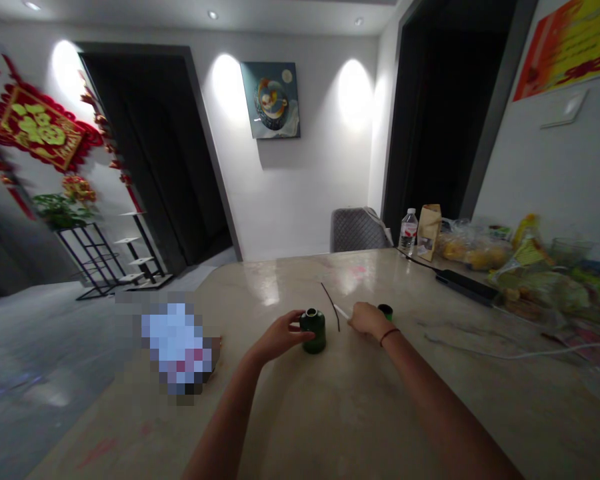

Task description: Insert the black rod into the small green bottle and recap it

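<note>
Bare forearms [230, 427] reach over a polished stone tabletop [290, 413]: left hand [280, 337] grasps a dark green canister [313, 333] at lower centre; right hand [367, 320] curls by a white stick [341, 311], grip unclear. A careless knock could topple the canister.

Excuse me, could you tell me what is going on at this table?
A person is working with bare hands at a marble table. The left hand is curled around an upright dark green bottle, whose top looks open. The right hand is at the end of a thin white stick, though I cannot tell whether it is gripping it. A small green cap stands just beyond that hand. A plastic water bottle and food bags sit farther along the table.
</note>
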